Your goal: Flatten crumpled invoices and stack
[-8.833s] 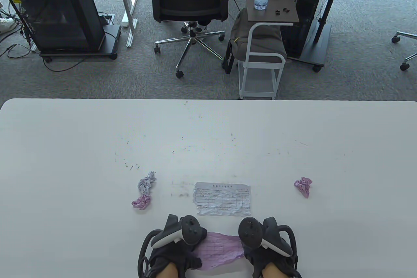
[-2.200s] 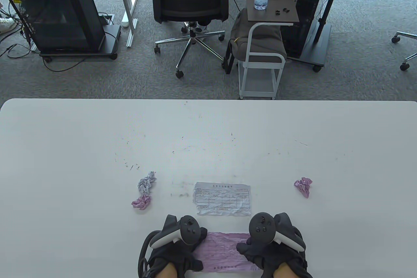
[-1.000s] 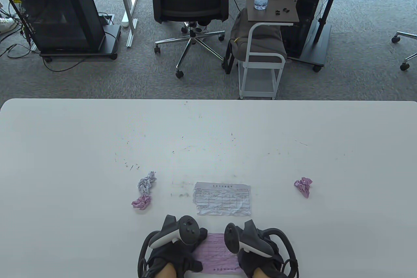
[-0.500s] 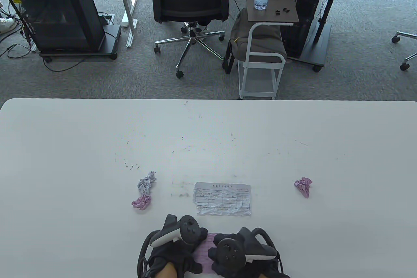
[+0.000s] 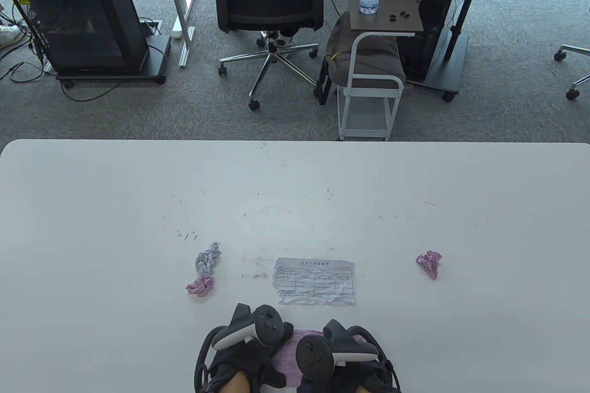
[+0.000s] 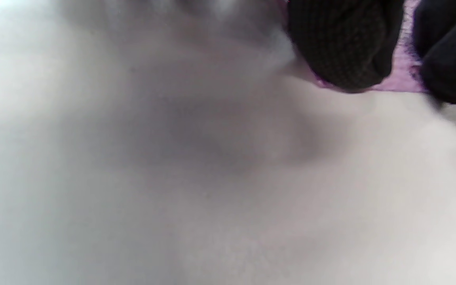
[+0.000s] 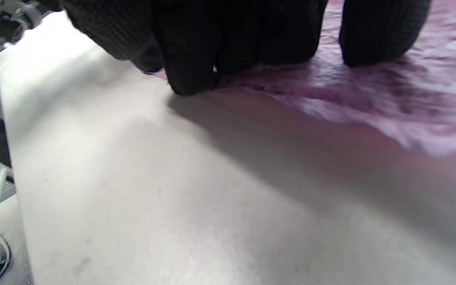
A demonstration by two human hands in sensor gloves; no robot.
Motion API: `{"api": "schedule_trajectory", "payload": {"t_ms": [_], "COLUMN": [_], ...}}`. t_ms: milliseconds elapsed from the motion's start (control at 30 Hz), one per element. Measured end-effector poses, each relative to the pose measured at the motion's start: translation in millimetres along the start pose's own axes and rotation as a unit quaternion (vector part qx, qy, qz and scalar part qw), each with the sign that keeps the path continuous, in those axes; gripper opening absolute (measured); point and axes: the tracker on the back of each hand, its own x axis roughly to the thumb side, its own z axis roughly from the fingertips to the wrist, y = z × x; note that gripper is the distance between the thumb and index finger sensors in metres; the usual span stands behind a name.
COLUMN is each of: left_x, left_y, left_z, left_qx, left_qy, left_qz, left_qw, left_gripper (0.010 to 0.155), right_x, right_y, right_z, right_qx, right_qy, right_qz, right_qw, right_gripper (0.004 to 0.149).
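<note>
Sliding leftward across the pink invoice (image 5: 289,356) at the bottom centre of the table view, the right hand (image 5: 339,367) now sits almost against the left hand (image 5: 246,356), where half a second ago a wider strip of pink showed between them and, two seconds back, the right hand lay at the sheet's far right end; the left hand has not shifted in any of the earlier frames, so it reads as the anchor while the right one irons out the creases; this sheet looks nearly flat, which would put it close to going onto the white invoice (image 5: 315,281) lying smoothed just above the hands; three crumpled balls wait untouched on the table (image 5: 138,190), a grey-white ball (image 5: 207,258) and a pink ball (image 5: 200,285) at lower left, another pink wad (image 5: 429,263) at lower right.

Trackers hide both sets of fingers from above; the right wrist view supplies what is missing, gloved fingertips (image 7: 188,75) laid side by side and pressing straight down on wrinkled pink paper, nothing pinched; the left wrist view, blurred, shows two fingertips (image 6: 339,51) resting on the pink edge, apparently flat, though their exact spread cannot be told.
</note>
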Motion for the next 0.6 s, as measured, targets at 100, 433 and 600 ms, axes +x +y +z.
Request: {"api": "schedule_trajectory", "payload": {"t_ms": [100,433,600], "left_x": [0.3,0.6,0.6], "left_y": [-0.1,-0.4,-0.5], "left_z": [0.0,0.1,0.1], "left_qx": [0.0,0.001,0.001], "left_qy": [0.001,0.001,0.001], "left_qz": [0.0,-0.001,-0.001], "left_qw": [1.0,1.0,1.0], "left_gripper": [0.092,0.092,0.092], "right_x": [-11.1,-52.1,-61.6], "right_y": [-2.2,-2.2,-2.6], "right_z": [3.0,18.9,24.9], "right_qx": [0.008,0.016,0.006], "right_qy": [0.038,0.12,0.132], "right_qz": [-0.02,-0.088,-0.114], "right_qw": [0.999,0.989,0.985], "right_gripper": [0.038,0.038,0.039]}}
